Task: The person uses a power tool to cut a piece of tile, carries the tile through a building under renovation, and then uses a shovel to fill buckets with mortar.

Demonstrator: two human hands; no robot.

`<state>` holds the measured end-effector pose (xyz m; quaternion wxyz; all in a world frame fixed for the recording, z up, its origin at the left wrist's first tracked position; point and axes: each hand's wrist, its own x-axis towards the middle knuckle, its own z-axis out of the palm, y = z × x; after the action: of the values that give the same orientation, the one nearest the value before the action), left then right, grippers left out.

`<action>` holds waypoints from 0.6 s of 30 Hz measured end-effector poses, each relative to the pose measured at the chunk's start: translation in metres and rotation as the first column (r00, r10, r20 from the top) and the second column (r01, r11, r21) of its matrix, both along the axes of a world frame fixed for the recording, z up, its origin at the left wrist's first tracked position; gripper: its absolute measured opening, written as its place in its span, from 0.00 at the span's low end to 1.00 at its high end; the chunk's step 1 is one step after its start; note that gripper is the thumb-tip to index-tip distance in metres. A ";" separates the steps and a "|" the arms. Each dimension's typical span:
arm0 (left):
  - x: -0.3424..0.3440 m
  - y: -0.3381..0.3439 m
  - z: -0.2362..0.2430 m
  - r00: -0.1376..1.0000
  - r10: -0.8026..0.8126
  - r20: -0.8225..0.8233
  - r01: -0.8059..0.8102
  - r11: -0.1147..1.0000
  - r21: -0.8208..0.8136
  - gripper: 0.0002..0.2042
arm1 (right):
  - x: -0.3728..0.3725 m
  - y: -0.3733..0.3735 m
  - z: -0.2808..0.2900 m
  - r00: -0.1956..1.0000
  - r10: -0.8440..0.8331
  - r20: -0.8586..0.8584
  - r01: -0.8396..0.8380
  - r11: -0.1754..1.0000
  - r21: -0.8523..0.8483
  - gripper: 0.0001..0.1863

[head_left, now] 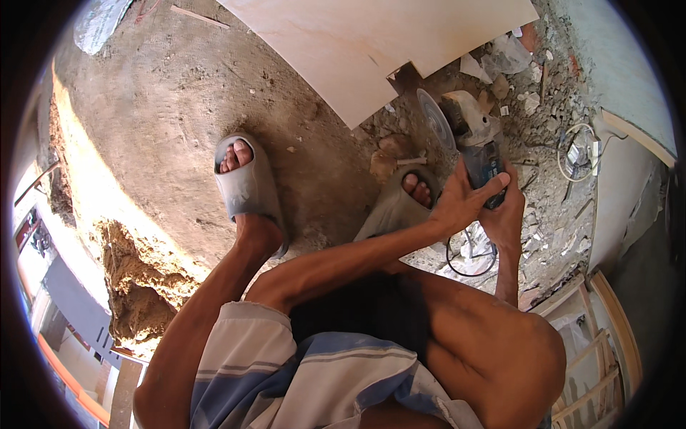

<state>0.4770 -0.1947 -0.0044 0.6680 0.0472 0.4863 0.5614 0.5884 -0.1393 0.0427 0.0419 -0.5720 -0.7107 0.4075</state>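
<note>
A blue and grey angle grinder (477, 146) with a round cutting disc (434, 116) points toward a large pale tile (371, 43) lying on the dirt floor. The tile has a small notch in its near edge, just beyond the disc. My left hand (461, 202) wraps the grinder's blue body from the left. My right hand (506, 214) grips the same body from underneath on the right. The black power cord (468, 264) loops down from the grinder. I am squatting, with a grey sandal (246, 187) on my left foot and another (400, 204) on my right.
Broken rubble and debris (543, 107) cover the floor right of the grinder. A coil of wire (577, 151) lies by a pale wall. A wooden frame (600, 343) stands at the lower right, and a dug earth edge (136, 279) drops off at the left.
</note>
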 end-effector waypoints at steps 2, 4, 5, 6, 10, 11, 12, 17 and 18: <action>-0.005 0.004 -0.002 1.000 -0.018 -0.008 0.018 0.999 -0.028 0.35 | -0.003 0.006 -0.003 0.999 0.042 0.002 -0.042 0.999 0.023 0.45; -0.008 0.006 -0.001 0.997 0.058 0.057 -0.057 0.998 -0.015 0.35 | -0.010 0.012 -0.005 0.998 0.057 0.000 -0.057 0.998 0.001 0.45; -0.006 0.008 -0.001 0.990 0.094 0.101 -0.094 0.996 -0.008 0.35 | -0.014 0.016 -0.001 0.999 0.050 0.010 -0.050 0.998 -0.028 0.45; -0.006 0.008 -0.002 0.991 0.081 0.107 -0.080 0.997 -0.012 0.34 | -0.016 0.018 0.001 0.999 0.044 0.020 -0.042 0.997 -0.057 0.45; -0.014 0.009 -0.007 0.997 0.045 0.066 -0.043 0.999 -0.030 0.33 | -0.020 0.017 -0.004 0.999 0.047 0.005 -0.046 0.998 -0.046 0.44; -0.014 0.010 -0.008 0.997 0.038 0.061 -0.036 0.999 -0.028 0.33 | -0.021 0.019 -0.003 0.998 0.057 0.008 -0.056 0.998 -0.042 0.44; -0.013 0.012 -0.008 0.997 0.043 0.065 -0.042 0.999 -0.023 0.33 | -0.022 0.022 -0.002 0.998 0.066 0.011 -0.065 0.997 -0.038 0.44; -0.017 0.018 -0.011 0.996 0.055 0.069 -0.055 0.998 -0.008 0.34 | -0.013 0.029 -0.015 0.994 0.105 0.033 -0.104 0.994 -0.026 0.43; -0.018 0.019 -0.010 0.994 0.056 0.089 -0.055 0.998 -0.010 0.34 | -0.012 0.030 -0.017 0.994 0.106 0.036 -0.105 0.994 -0.019 0.43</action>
<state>0.4590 -0.1758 -0.0143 0.6733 0.0059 0.4593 0.5793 0.5761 -0.1098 0.0261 0.0024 -0.5412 -0.7371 0.4046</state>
